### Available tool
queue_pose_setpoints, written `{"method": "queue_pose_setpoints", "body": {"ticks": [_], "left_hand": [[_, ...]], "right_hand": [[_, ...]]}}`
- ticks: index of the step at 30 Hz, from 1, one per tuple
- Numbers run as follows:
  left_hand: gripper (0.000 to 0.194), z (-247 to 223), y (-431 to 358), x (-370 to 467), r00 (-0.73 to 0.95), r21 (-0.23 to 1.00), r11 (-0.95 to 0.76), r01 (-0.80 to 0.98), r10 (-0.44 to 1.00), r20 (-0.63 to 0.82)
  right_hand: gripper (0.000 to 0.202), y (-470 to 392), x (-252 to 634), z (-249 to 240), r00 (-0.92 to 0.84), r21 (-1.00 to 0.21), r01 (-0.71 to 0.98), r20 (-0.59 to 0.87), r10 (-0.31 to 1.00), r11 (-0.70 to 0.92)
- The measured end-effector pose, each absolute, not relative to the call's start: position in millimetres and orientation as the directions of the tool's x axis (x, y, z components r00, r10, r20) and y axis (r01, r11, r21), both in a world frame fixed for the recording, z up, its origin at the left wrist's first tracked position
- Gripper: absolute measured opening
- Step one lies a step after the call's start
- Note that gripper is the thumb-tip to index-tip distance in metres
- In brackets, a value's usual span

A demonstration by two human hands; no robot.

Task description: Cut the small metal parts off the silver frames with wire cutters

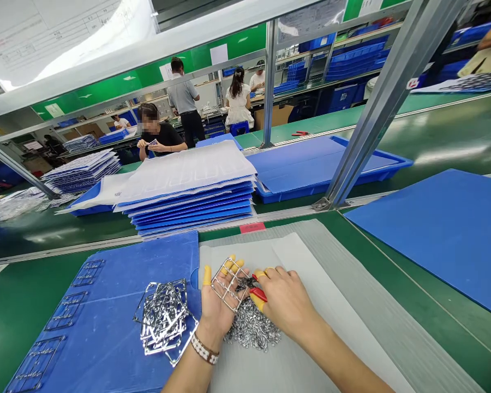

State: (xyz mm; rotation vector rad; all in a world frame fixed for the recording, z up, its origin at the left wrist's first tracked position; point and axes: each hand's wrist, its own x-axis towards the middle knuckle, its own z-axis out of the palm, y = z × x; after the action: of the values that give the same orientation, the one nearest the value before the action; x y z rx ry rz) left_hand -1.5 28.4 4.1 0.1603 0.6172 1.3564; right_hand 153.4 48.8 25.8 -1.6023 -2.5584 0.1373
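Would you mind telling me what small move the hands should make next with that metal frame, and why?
Probably close the red-handled cutters in the right hand on the next part of the metal frame. The left hand holds the frame tilted over the pile of small cut metal parts, the tool already sits at its edge, and emptied frames lie to the left.

Yellow finger cots on both hands (216, 305); beaded bracelet (204, 349) on left wrist

Factory assembly hall, seen around the slanted metal post (387, 93).
Left of the post, stacked blue sheets (192, 210) lie on the green conveyor belt (454, 136); behind it stand green walls (118, 84), blue-crate shelving (352, 57) and seated workers (159, 134).
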Motion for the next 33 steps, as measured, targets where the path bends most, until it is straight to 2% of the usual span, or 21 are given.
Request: {"method": "queue_pose_setpoints", "body": {"ticks": [10, 22, 33], "left_hand": [[0.055, 1.3, 27.7, -2.6, 0.021, 0.481, 0.186, -0.857, 0.944, -0.328], [0.056, 6.1, 29.5, -2.1, -0.071, 0.513, 0.142, -0.846, 0.925, -0.373], [0.056, 3.1, 29.5, -1.3, -0.096, 0.524, 0.124, -0.843, 0.923, -0.373]], "right_hand": [[0.014, 46.9, 145.8, 30.2, -0.426, -0.089, 0.900, 0.021, 0.905, 0.426], [0.020, 30.8, 133.7, 30.7, -0.492, -0.199, 0.855, -0.019, 0.870, 0.479], [0.018, 31.0, 130.1, 34.1, -0.497, -0.170, 0.859, -0.051, 0.866, 0.483]]}}
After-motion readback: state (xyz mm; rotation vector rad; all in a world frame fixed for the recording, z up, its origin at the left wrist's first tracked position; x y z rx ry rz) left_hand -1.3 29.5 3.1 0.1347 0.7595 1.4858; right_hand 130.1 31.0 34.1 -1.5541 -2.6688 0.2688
